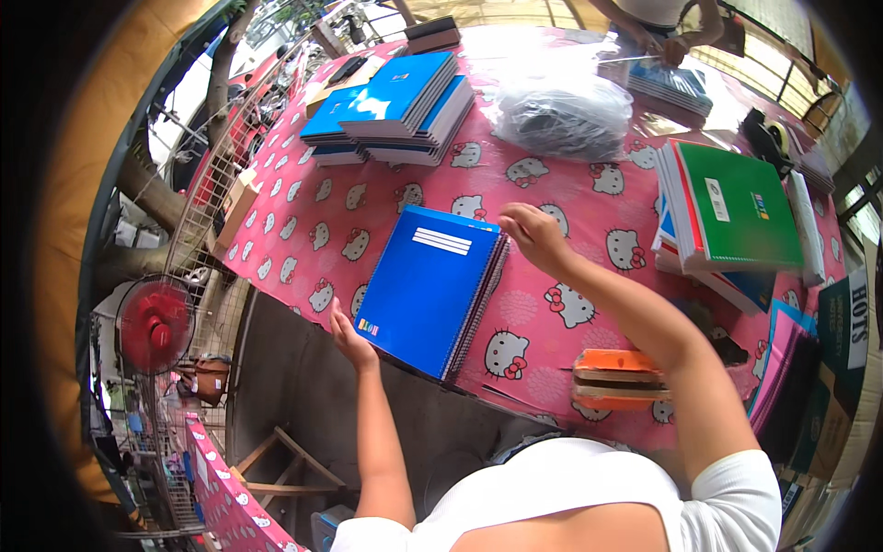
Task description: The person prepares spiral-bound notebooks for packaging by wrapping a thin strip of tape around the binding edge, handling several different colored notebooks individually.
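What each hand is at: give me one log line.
left hand: open, at near left corner of blue notebooks | right hand: curled, by their far right corner | beyond: plastic bag | right side: green notebook

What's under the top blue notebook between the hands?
More spiral-bound notebooks, visible edge-on along the right side, then the pink tablecloth. Covered: the lower notebooks' front covers and the cloth directly beneath. Can't give an exact count.

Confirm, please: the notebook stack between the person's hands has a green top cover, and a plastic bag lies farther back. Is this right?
Only the colour is wrong: in the head view, the notebook stack is blue on top, not green. The plastic bag lies farther back.
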A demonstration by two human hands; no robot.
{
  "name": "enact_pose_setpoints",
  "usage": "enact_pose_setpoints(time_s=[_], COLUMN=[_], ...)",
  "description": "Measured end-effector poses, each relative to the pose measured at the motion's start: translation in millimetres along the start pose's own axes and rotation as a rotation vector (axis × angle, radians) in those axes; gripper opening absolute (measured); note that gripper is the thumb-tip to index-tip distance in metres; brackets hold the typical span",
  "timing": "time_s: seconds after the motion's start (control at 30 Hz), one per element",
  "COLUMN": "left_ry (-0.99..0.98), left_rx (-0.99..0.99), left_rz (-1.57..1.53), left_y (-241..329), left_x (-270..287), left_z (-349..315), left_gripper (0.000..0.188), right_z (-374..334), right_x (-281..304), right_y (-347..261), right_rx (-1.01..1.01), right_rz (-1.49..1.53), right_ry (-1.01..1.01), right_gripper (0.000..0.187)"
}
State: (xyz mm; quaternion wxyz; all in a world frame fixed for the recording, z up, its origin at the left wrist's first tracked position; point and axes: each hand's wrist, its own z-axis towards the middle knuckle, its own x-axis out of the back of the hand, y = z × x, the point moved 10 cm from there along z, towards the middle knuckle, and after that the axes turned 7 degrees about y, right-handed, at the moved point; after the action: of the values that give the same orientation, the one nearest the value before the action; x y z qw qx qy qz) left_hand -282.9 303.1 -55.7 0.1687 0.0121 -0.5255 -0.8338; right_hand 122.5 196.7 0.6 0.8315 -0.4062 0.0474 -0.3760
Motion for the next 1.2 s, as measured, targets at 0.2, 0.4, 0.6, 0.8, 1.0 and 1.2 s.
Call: enact_pose_setpoints(time_s=[0.2, 0.4, 0.6, 0.8, 1.0, 1.2], left_ry=[0.164, 0.275, 0.24, 0.244, -0.249, -0.953], left_rx=[0.132, -0.183, -0.34, 0.213, -0.41, -0.47], left_rz=[0.044, 0.269, 0.701, 0.107, 0.54, 0.966], left_y=[-13, 12, 39, -43, 113, 77], left_x=[-14, -7, -23, 16, -91, -164], left_z=[-26, -33, -25, -13, -36, -109], left_gripper=[0.042, 0.018, 0.029, 0.035, 0.052, 0.047], right_z=[-17, -21, -15, -15, -14, -20], right_x=[-50, -50, -45, -57, -44, -52], right_y=[72, 77, 66, 38, 54, 50], right_rx=[-0.54, -0.489, -0.349, -0.274, -0.249, -0.234], right_rz=[-0.038, 0.036, -0.049, -0.056, -0.105, -0.11], right_ry=[0.245, 0.336, 0.275, 0.23, 0.24, 0.202], right_gripper=[0.038, 0.036, 0.037, 0.03, 0.026, 0.024])
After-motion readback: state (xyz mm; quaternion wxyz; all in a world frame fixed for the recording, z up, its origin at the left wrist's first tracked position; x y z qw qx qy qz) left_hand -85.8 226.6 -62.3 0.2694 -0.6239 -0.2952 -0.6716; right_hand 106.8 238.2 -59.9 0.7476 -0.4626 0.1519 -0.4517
